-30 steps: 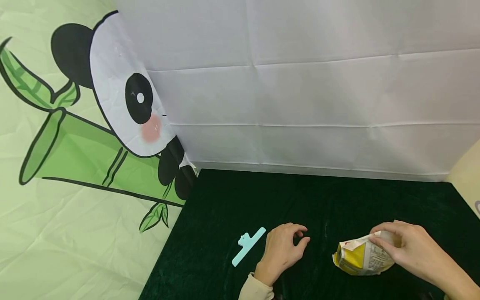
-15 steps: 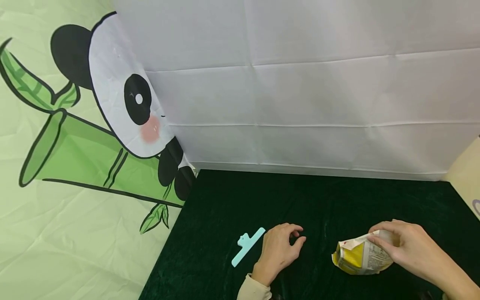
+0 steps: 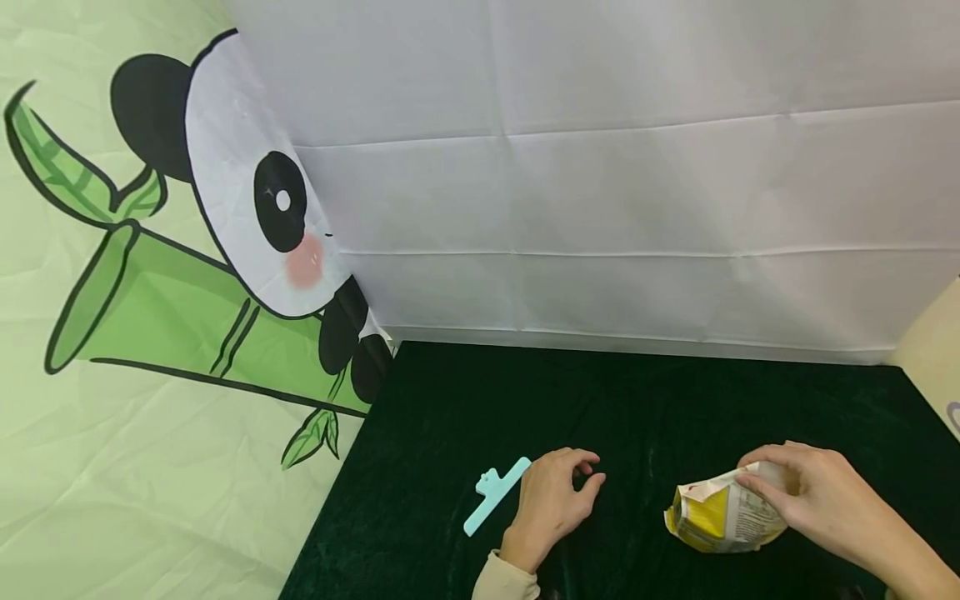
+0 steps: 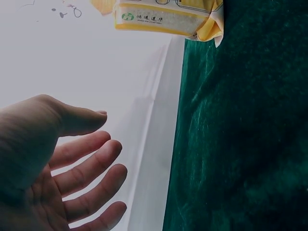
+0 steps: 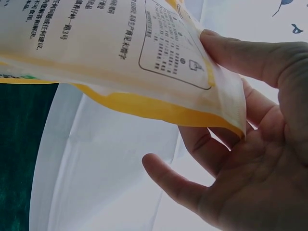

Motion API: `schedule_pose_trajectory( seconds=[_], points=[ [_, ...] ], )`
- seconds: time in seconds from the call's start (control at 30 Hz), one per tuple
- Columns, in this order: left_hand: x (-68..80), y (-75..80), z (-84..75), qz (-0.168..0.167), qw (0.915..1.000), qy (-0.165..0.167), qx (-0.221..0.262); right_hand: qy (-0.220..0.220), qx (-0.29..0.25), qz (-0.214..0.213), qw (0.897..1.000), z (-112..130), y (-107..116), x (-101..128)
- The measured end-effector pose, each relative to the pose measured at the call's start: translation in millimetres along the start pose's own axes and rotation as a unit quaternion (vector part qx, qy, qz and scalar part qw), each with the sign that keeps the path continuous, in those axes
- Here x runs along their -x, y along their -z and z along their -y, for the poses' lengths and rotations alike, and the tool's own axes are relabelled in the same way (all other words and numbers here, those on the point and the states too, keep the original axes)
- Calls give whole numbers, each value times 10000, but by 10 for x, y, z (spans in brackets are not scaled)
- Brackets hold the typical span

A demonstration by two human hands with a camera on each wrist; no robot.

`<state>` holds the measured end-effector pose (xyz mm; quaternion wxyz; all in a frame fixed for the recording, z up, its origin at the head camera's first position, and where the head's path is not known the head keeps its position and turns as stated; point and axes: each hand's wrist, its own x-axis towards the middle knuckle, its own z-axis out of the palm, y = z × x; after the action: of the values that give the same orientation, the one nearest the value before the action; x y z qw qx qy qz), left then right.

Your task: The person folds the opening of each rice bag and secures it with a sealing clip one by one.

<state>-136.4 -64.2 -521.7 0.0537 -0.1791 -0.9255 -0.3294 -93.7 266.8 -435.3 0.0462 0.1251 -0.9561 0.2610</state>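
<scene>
My right hand (image 3: 813,492) pinches one end of a yellow and white printed food bag (image 3: 727,517) between thumb and fingers, on the right of the head view. In the right wrist view the bag's printed side (image 5: 120,53) faces the camera and the little finger stands free of it. My left hand (image 3: 551,500) holds nothing; its fingers are loosely bent, the thumb apart from them. Just left of that hand lies a light blue bag clip (image 3: 495,493). The left wrist view has the open left hand (image 4: 82,159) below the bag (image 4: 163,17).
A dark green cloth (image 3: 600,400) covers the table. White sheeting (image 3: 600,208) hangs along the back edge, and a light green sheet (image 3: 112,467) with a panda picture hangs on the left. A cream panel (image 3: 933,358) borders the right side.
My left hand has drifted slightly left, closer to the bag clip. The right hand and the bag stay almost where they were.
</scene>
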Motion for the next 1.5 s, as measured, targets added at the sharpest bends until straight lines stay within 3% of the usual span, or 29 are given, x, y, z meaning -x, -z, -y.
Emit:
schedule_pose_trajectory(
  seconds=[0.87, 1.2, 1.5],
  points=[
    [-34, 21, 105, 199, 9986, 489, 102, -189, -61, 165, 9997, -105, -3, -59],
    [-57, 15, 158, -23, 9986, 528, -17, -100, -98, 199, 9997, -200, 6, -119],
    [-97, 44, 222, -58, 9966, 816, -29, -92, -86, 242, 9996, -217, 51, -177]
  ],
)
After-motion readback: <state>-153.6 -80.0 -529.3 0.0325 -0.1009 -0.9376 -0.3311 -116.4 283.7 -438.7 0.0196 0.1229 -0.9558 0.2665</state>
